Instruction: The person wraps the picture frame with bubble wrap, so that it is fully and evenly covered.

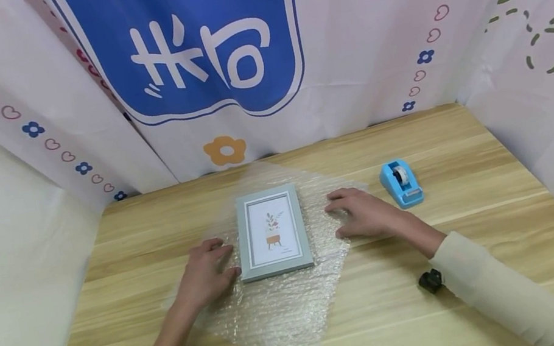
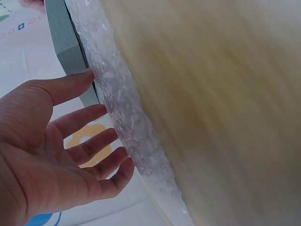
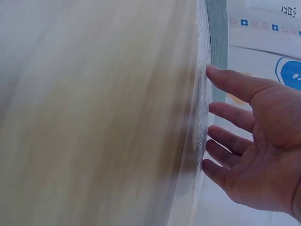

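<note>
A pale grey-green picture frame [image 1: 271,232] lies face up on a sheet of clear bubble wrap [image 1: 285,314], which is turned like a diamond on the table. Behind its glass is a print of a potted plant. My left hand [image 1: 208,275] rests on the wrap at the frame's left side, thumb right at the lower left corner, fingers spread and slightly bent. On the other side, my right hand [image 1: 364,213] touches the wrap with spread fingertips, a short way off the frame's right edge. Both wrist views show the fingertips down on the bubble wrap [image 2: 124,103].
A blue tape dispenser [image 1: 402,183] with a roll of tape stands beyond my right hand. The wood-grain table [image 1: 448,167] meets a printed cloth [image 1: 346,62] at the back, and white cloth walls rise at both sides.
</note>
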A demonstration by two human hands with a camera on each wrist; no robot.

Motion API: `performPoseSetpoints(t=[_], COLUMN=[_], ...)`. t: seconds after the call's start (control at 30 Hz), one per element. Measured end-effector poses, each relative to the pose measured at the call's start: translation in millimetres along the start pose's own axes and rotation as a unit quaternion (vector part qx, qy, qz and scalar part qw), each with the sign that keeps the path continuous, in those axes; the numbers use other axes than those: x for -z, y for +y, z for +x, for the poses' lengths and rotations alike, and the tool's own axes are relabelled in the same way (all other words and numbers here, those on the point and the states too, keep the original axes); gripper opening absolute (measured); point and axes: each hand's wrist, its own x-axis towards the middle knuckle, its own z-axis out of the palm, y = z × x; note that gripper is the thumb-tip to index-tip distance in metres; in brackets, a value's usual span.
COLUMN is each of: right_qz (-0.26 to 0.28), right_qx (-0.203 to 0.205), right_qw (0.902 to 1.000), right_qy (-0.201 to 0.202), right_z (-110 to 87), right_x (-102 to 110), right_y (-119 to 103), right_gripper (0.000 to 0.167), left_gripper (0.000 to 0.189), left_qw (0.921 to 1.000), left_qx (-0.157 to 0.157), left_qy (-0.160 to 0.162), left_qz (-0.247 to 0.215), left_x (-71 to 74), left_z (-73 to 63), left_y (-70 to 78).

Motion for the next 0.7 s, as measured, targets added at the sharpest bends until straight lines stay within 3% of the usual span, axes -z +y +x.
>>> performPoseSetpoints(t=[0.4,0.7], right_qz=[-0.001,0.001], right_qx=[0.005,0.003], right_qw=[1.0000,1.0000], right_qy=[0.004,0.005], right_z=[-11.0,-13.5], right_x=[8,11], right_y=[15,18], right_gripper=[0.060,0.060], left_gripper=[0.051,0.052], left_qw=[0.9998,0.9998], left_qx=[0.013,0.012], left_qy=[-0.014,-0.017], left_qz=[-0.005,-0.002], left_x=[-4.4,-6.0], left_z=[2.4,2.7], left_y=[18.8,22.4])
